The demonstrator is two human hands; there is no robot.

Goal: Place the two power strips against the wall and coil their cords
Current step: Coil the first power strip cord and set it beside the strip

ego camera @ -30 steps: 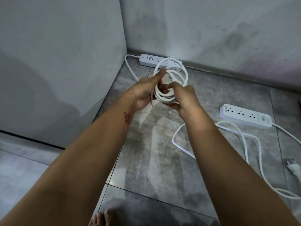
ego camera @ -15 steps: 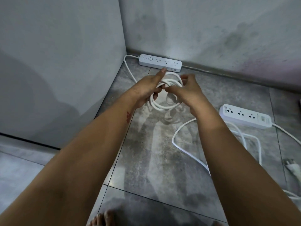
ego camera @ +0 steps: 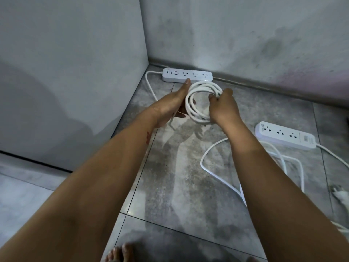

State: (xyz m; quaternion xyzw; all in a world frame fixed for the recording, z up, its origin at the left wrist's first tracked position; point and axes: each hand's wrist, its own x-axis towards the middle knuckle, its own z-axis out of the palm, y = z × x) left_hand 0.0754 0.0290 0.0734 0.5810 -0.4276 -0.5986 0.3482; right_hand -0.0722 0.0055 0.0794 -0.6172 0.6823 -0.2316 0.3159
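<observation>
A white power strip [ego camera: 187,75] lies flat against the back wall in the corner, and its cord runs out of its left end. That cord is wound into a round white coil [ego camera: 200,100] just in front of the strip. My left hand [ego camera: 174,103] holds the coil's left side with the index finger stretched toward the strip. My right hand [ego camera: 223,106] grips the coil's right side. A second white power strip [ego camera: 284,135] lies on the floor at the right, away from the wall. Its loose cord [ego camera: 217,167] loops over the tiles, partly hidden by my right arm.
Grey walls meet in a corner at the back, with a dark skirting [ego camera: 264,86] along the back wall. A white plug [ego camera: 340,195] lies at the right edge. My bare toes [ego camera: 120,253] show at the bottom. The floor is grey tile.
The coil has moved down and forward toward the floor in front of the first strip, opening into a flatter ring. My right hand has shifted from the middle of the coil to its right side.
</observation>
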